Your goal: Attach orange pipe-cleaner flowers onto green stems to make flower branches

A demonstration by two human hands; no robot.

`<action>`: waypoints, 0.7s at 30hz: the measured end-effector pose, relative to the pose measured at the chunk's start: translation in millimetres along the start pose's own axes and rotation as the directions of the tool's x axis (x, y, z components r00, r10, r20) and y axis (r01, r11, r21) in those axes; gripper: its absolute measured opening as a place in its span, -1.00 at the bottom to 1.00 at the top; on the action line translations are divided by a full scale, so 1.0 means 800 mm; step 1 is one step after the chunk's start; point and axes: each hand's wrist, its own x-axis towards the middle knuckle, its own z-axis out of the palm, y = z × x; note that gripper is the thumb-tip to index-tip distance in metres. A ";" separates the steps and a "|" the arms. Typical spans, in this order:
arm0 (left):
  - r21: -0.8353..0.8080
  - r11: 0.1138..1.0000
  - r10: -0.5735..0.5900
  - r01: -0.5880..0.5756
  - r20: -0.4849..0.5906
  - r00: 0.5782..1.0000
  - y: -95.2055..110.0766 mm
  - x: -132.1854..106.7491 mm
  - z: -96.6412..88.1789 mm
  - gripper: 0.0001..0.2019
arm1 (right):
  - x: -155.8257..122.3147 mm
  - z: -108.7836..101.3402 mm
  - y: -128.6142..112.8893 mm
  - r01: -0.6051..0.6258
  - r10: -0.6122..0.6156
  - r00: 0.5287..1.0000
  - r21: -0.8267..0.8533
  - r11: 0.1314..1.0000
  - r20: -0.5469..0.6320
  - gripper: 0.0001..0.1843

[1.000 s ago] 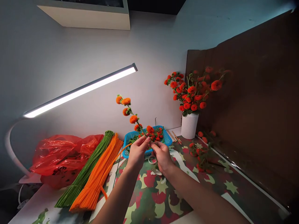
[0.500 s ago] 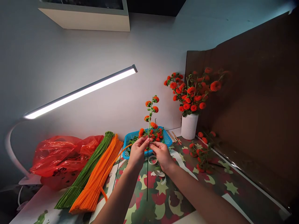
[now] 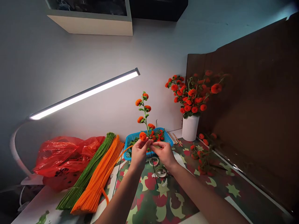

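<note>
Before the basket's near edge (image 3: 127, 156), the left hand (image 3: 139, 153) pinches the stem (image 3: 146, 122); the right hand (image 3: 165, 154), fingertips pinched alongside, should work gently.

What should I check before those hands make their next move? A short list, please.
1. Flower spray held: ok, the left hand pinches its stem.
2. Right hand gripping: cannot tell; its fingertips are beside the stem, partly hidden.
3. Lamp lit: ok.
4. Pale rings near the hands: ok, two lie on the table.
5. Orange bundle tidy: not ok, strands stick out.
6. Wire end off the table: cannot tell.
</note>
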 end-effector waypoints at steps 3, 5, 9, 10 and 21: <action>-0.027 0.999 -0.027 0.027 -0.009 1.000 -0.003 0.003 -0.001 -0.60 | 0.000 -0.001 -0.003 0.014 -0.017 0.999 -0.087 0.996 -0.034 -0.65; -0.038 0.998 -0.051 0.050 -0.007 0.999 -0.004 0.004 -0.003 -0.62 | 0.000 -0.003 -0.008 0.013 -0.018 0.999 -0.127 0.992 -0.034 -0.66; -0.013 0.996 -0.084 0.084 -0.008 0.996 -0.002 0.007 -0.006 -0.66 | -0.001 -0.011 -0.021 0.075 -0.073 0.997 -0.302 0.950 0.016 -0.74; 0.008 0.997 -0.082 0.082 -0.014 0.997 -0.001 0.008 -0.006 -0.66 | -0.002 -0.013 -0.025 0.099 -0.095 0.995 -0.358 0.929 0.029 -0.76; 0.022 0.977 -0.213 0.213 0.000 0.977 0.004 0.002 -0.001 -0.67 | -0.004 -0.022 -0.048 0.304 -0.225 0.953 -0.619 0.724 0.204 -0.84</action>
